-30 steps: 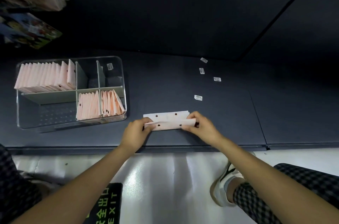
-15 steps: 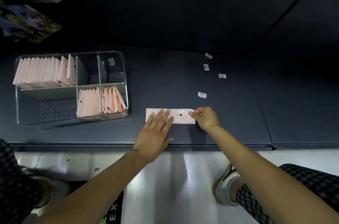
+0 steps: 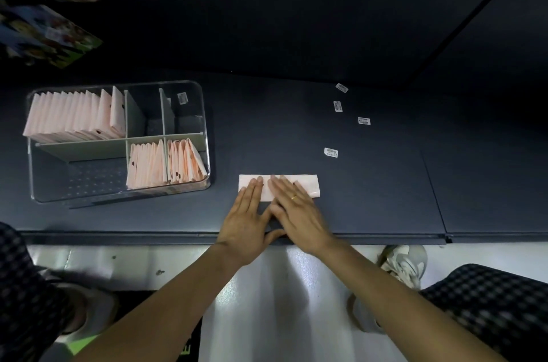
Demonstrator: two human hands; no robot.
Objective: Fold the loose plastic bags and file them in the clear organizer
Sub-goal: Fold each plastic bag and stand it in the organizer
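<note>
A pale pink plastic bag (image 3: 308,183), folded into a long flat strip, lies on the dark shelf (image 3: 296,130) near its front edge. My left hand (image 3: 247,219) and my right hand (image 3: 296,213) lie side by side with straight fingers pressing down on the strip's middle. To the left stands the clear organizer (image 3: 204,112) with grey dividers. Folded pink bags (image 3: 74,115) stand filed in its back left compartment, and more folded bags (image 3: 166,164) fill two front right compartments.
Several small white barcode stickers (image 3: 331,152) lie on the shelf behind and right of the bag. Colourful packages (image 3: 50,35) hang at the upper left. Below the shelf edge are a pale floor, my shoes and checked trouser legs.
The top flap has been folded down and the strip now lies flat. My left hand flattened onto it first; my right hand left the strip's right end and now presses beside the left.
</note>
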